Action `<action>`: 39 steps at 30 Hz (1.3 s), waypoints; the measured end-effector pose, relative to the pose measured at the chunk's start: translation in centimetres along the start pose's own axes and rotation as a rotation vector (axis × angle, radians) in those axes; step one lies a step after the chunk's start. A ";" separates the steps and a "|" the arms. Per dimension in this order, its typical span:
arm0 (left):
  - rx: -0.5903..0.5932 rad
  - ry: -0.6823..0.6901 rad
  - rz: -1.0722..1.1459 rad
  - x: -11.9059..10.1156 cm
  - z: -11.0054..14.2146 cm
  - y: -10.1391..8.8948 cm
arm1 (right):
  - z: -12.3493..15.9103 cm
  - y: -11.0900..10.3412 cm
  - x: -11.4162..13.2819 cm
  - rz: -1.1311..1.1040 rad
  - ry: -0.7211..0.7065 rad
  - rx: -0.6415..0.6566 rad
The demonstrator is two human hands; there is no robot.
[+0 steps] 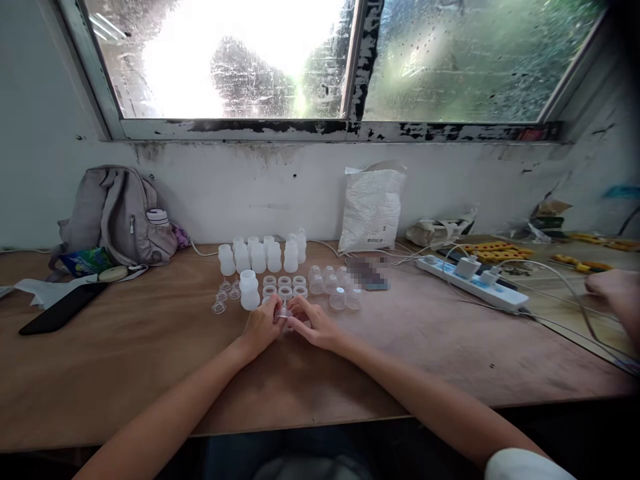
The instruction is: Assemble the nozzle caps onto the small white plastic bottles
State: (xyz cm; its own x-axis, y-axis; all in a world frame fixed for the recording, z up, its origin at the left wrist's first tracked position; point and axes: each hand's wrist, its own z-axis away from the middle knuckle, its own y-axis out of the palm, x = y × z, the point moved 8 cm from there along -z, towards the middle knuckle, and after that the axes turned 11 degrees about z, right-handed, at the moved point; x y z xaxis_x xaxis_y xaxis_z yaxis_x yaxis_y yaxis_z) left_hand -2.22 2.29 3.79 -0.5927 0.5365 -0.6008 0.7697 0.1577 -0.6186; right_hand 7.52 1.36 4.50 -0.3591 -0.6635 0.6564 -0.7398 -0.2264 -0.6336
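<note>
Brown sheeting covers the tabletop [140, 360], its front edge running just above the person's lap. A white sleeve [523, 465] shows at the lower right. Both forearms reach inward over the surface. The left hand [262, 325] pinches a small clear ring piece [283, 312] from one side, thumb and fingers drawn close. The right hand [316, 325] holds the same piece from the other side, fingers curved and tips narrowed on it. The piece sits between the two hands, ahead of the person; a slim upright part shows at its top, though fine detail is too small to read.

Just beyond the hands, translucent rings [285, 291] lie in rows. A white bottle [249, 290] stands left of them, with small clear teats [219, 307] farther left. Clear domed caps [338, 299] are grouped to the right, near a dark flat object [379, 283], partly pixelated. A black flat object [63, 309] lies at far left.

Farther back, more white bottles [257, 257] stand upright in rows. At right, a white power strip [470, 283] carries plugs; beyond it, another person's hand [611, 293] is blurred, its grip indeterminable. Against the wall rest a grey backpack [117, 213] and a white pouch [373, 208], below a streaked window [240, 73].
</note>
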 end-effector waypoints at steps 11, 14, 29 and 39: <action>0.022 0.143 -0.015 -1.0 0.4 -0.3 | 0.0 2.2 -2.6 -0.753 0.411 0.073; 0.028 0.164 -0.079 -1.0 0.4 -0.3 | 0.1 2.7 -2.4 -0.845 0.413 0.117; -0.496 0.321 -0.033 -0.4 -0.9 -9.1 | -0.4 -2.4 -5.2 -0.846 0.422 -0.320; -0.354 -0.168 0.317 8.0 -2.3 -5.9 | -0.4 -3.3 -4.7 -0.812 0.392 -0.406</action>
State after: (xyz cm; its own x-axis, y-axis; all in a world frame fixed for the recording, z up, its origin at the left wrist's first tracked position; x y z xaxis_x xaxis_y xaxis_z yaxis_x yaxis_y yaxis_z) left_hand -10.96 7.54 3.80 -0.3240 0.4668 -0.8229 0.9341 0.2954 -0.2002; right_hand 11.42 5.54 3.62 0.2354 -0.1152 0.9650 -0.9575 -0.1980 0.2099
